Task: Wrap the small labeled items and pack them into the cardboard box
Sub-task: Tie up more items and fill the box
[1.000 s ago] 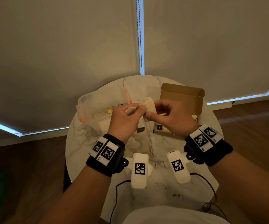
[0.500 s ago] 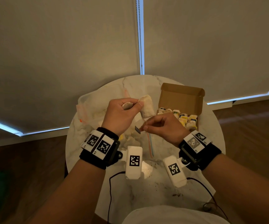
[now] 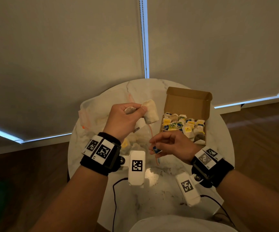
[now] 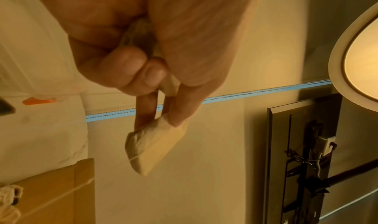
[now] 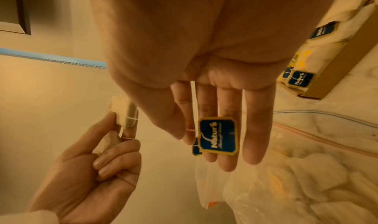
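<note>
My left hand (image 3: 143, 109) is raised over the table's far middle and pinches a beige tea bag (image 3: 150, 113) by its top corner. A second tea bag (image 3: 129, 110) is tucked in its curled fingers. In the left wrist view the tea bag (image 4: 154, 145) hangs below the fingertips (image 4: 177, 114). A thin string (image 3: 151, 133) runs down to my right hand (image 3: 154, 148), which pinches it just above the blue tag (image 3: 156, 150). The blue tag (image 5: 218, 135) lies against the right fingers (image 5: 255, 130). The open cardboard box (image 3: 188, 104) at the right holds several wrapped tea bags (image 3: 182, 126).
A clear zip bag (image 3: 100, 114) lies at the back left of the round marble table (image 3: 168, 181). More loose tea bags (image 5: 306, 179) lie in clear plastic under my hands. Black cables (image 3: 114, 198) run across the near table edge. Window blinds hang behind.
My right hand has drawn away from the left, down and towards me, pulling the string and blue tag out from the tea bag. The left hand has stayed raised with the bag.
</note>
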Available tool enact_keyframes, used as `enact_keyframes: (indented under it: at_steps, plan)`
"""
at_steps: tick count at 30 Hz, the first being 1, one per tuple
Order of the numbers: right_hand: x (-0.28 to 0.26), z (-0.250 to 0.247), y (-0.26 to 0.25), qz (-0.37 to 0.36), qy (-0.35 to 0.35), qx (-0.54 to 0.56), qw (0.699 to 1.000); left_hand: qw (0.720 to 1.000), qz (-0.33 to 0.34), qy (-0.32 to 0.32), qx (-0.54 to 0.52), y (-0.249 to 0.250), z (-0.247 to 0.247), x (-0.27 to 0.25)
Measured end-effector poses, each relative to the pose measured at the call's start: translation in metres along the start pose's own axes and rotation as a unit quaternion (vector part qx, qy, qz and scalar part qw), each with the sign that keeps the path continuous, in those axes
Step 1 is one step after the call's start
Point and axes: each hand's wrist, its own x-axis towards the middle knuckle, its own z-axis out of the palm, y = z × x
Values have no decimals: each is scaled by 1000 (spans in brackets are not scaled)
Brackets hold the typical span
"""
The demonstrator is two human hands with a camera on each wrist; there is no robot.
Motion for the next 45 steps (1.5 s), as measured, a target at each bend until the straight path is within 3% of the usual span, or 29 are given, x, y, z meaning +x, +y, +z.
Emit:
enact_keyframes:
  at_steps: [6,11,14,17,25,32,39,45]
  plan:
    - [7,-5,7,24,59,-53,997,1000,-19,-2,-4,1,-1,0]
    - [22,-17,2,-49,147,-216,964,999,-40,-29,-15,-1,-3,-4]
    - [29,-24,-15,-41,183,-191,964,998,-46,-44,2,-5,-2,-8]
    - [30,-27,-36,-29,166,-145,975,996,-56,-70,28,-11,0,-13]
    - [33,-23,-65,-100,144,-100,979,990,-71,-89,84,-30,6,-21]
    - [27,-15,-76,-156,145,-185,960,991,-51,-95,80,-32,9,-22]
    - [2,-14,-71,-150,96,-126,976,995,-45,-86,33,-29,9,-22]
    - [-1,-16,-57,-76,103,-124,984,995,-23,-99,23,-31,9,-22]
